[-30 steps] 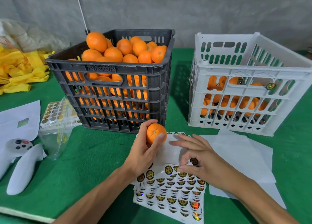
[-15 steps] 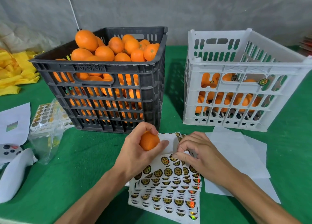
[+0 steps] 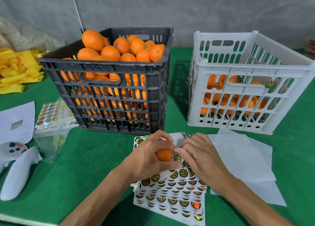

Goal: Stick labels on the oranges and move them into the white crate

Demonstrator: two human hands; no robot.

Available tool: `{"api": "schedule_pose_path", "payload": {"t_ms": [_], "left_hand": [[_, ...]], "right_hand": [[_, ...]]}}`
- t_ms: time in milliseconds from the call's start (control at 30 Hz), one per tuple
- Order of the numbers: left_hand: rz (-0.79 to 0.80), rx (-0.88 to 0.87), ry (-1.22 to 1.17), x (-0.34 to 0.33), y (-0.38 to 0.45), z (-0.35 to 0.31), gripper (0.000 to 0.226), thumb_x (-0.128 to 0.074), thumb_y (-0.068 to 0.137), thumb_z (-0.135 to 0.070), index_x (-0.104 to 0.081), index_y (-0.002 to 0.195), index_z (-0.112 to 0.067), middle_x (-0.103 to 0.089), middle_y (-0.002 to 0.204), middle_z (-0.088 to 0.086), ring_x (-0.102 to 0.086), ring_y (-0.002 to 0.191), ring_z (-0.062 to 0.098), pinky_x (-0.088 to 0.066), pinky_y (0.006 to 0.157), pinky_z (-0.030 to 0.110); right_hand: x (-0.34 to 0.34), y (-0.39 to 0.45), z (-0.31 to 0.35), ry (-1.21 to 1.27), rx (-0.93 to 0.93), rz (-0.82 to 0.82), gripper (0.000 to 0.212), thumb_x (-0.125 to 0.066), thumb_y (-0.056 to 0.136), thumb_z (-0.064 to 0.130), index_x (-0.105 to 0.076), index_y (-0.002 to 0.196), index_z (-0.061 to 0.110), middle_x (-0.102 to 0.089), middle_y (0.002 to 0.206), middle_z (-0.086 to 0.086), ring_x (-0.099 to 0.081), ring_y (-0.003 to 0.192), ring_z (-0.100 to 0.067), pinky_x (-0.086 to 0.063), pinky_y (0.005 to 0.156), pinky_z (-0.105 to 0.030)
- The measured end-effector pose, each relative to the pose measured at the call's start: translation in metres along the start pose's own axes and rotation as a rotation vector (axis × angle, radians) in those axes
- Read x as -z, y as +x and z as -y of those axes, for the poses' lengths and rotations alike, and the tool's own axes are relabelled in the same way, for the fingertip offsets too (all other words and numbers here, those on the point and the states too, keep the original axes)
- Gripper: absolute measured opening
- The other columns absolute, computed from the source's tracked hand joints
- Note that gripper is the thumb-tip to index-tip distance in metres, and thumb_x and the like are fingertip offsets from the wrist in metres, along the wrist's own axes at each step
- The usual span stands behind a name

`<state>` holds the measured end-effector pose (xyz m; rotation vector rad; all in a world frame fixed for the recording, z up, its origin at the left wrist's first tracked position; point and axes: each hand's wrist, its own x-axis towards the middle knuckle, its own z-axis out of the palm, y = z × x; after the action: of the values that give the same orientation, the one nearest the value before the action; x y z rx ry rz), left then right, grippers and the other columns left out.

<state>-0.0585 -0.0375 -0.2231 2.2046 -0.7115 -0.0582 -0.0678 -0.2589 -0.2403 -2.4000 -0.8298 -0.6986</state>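
My left hand (image 3: 144, 159) grips a small orange (image 3: 164, 155) above the stack of label sheets (image 3: 170, 196) at the table's front. My right hand (image 3: 202, 161) has its fingers curled, with the tips against the orange's right side. It pinches a round gold-and-black label (image 3: 177, 158) there. The black crate (image 3: 105, 64) behind is heaped with oranges (image 3: 110, 52). To the right stands the white crate (image 3: 238, 67), with several oranges low inside it showing through the slots.
Blank white backing papers (image 3: 242, 159) lie right of my hands. At the left are a clear bag with more label sheets (image 3: 51, 121), a white controller (image 3: 15, 167), a white paper (image 3: 17, 121) and yellow foam nets (image 3: 17, 72). Green cloth (image 3: 88, 157) covers the table.
My right hand has left the label sheet and moved up to the orange. My left hand has turned and lowered the orange toward it. The view has shifted slightly.
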Motion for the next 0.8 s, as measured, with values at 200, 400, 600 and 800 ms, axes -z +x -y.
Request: {"api": "schedule_pose_path", "payload": {"t_ms": [200,400,600,800], "left_hand": [[-0.017,-0.063,-0.090,0.002,0.000,0.001,0.012,-0.074,0.094,-0.046,-0.078,0.102,-0.037,-0.054,0.128,-0.017,-0.062,0.116,0.015,-0.055,0.095,0.035],[-0.185,-0.181,-0.041,0.006,-0.003,-0.003,0.006,-0.071,0.099,-0.036,-0.075,0.097,-0.033,-0.061,0.126,-0.016,-0.059,0.119,0.020,-0.050,0.098,0.027],[-0.308,0.066,-0.447,0.007,0.000,-0.009,0.006,-0.072,0.093,-0.033,-0.073,0.093,-0.027,-0.067,0.127,-0.009,-0.064,0.114,0.016,-0.055,0.087,0.028],[-0.303,0.067,-0.514,-0.001,0.000,-0.013,0.003,-0.069,0.095,-0.025,-0.071,0.092,-0.025,-0.069,0.124,-0.004,-0.065,0.115,0.021,-0.055,0.094,0.033]], "right_hand": [[0.001,0.002,0.004,0.014,-0.054,0.007,0.035,-0.051,0.108,0.029,-0.057,0.077,0.015,-0.049,0.077,0.011,-0.044,0.076,-0.013,-0.040,0.088,-0.036],[-0.004,0.000,0.006,0.108,-0.309,0.083,0.043,-0.042,0.105,0.048,-0.043,0.067,0.029,-0.040,0.060,0.015,-0.045,0.070,-0.006,-0.041,0.092,-0.037],[0.008,0.000,0.009,0.109,-0.306,0.008,0.043,-0.037,0.109,0.046,-0.072,0.093,0.028,-0.062,0.092,0.019,-0.057,0.095,-0.005,-0.037,0.099,-0.033],[0.006,0.008,0.037,0.625,-0.469,0.005,0.023,-0.057,0.099,0.056,-0.071,0.100,0.039,-0.070,0.098,0.010,-0.063,0.099,-0.018,-0.050,0.087,-0.031]]}}
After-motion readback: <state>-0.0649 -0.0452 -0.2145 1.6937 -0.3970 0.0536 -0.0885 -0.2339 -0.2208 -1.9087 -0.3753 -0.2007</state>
